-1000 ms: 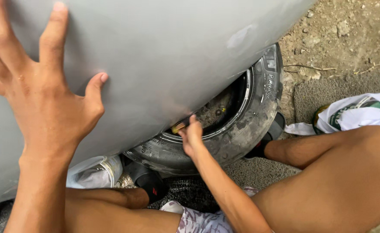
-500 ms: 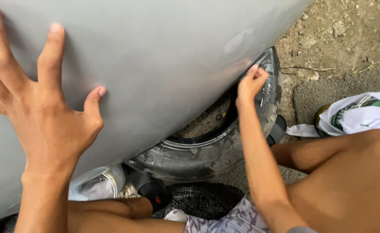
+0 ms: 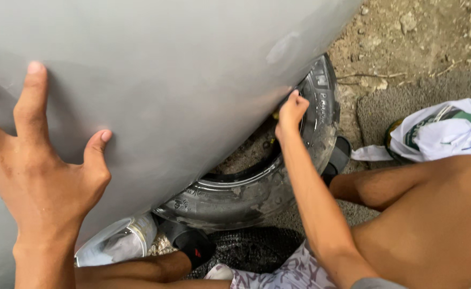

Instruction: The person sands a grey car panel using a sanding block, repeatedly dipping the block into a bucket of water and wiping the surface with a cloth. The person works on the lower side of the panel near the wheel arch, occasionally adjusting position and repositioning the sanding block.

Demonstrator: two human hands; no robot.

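A big grey curved panel (image 3: 166, 69) fills the upper left of the head view. My left hand (image 3: 37, 166) lies flat against it with fingers spread. A worn black tyre (image 3: 257, 187) lies on the ground under the panel's edge. My right hand (image 3: 291, 109) reaches up to the tyre's upper inner rim, just below the panel's edge, with its fingers curled. Whether they pinch anything is hidden. My bare legs (image 3: 428, 214) are folded around the tyre.
A white plastic bag with green print (image 3: 438, 131) lies on the dirt at the right. A tin-like container (image 3: 118, 243) sits at the lower left beside a black sandal (image 3: 192, 246). Stony ground (image 3: 406, 37) stretches beyond the tyre.
My right hand rose from the tyre's inner opening to its upper rim near the panel's edge. My left hand stayed pressed on the panel, sliding slightly lower.
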